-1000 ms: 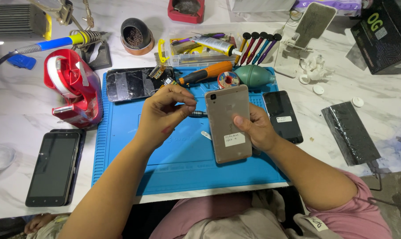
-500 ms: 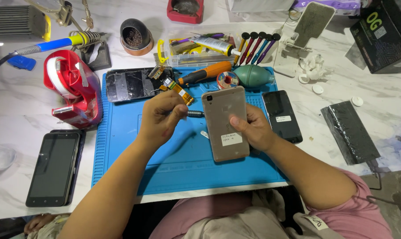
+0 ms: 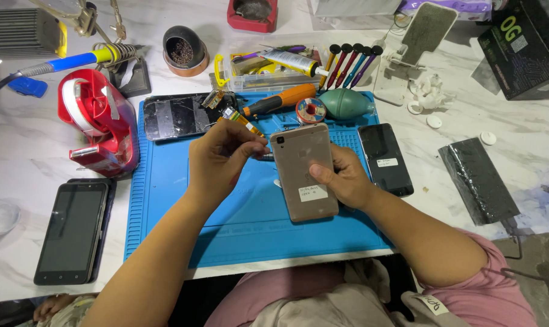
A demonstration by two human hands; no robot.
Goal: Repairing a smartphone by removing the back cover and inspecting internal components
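Since a second ago, the gold phone [image 3: 304,172] has dropped slightly toward the near edge of the blue work mat [image 3: 165,200], and the left hand [image 3: 223,158] has closed in on the phone's upper left corner. The mat lies on a white marble table [image 3: 20,151], and everything else is placed from it.

Left of the mat stands a red tape dispenser [image 3: 99,121]; nearer the person on that side lies a black phone [image 3: 72,232], screen up. Off the mat's right edge rests a dark flat panel [image 3: 475,179]. On the mat's far left corner lies a cracked screen assembly [image 3: 180,115]; on its right part, a second black phone [image 3: 385,158]. Along its far edge lie an orange screwdriver [image 3: 280,100], a green air blower [image 3: 347,103] and a small solder spool [image 3: 311,111].

Above the mat's centre, the right hand [image 3: 347,178] is wrapped around the gold phone, back upward, thumb pressed on the cover beside a white sticker [image 3: 311,194]. The left hand's thumb and fingertips are pinched together at the phone's corner; what they grip cannot be made out. An orange flex ribbon [image 3: 241,119] shows just beyond that hand.
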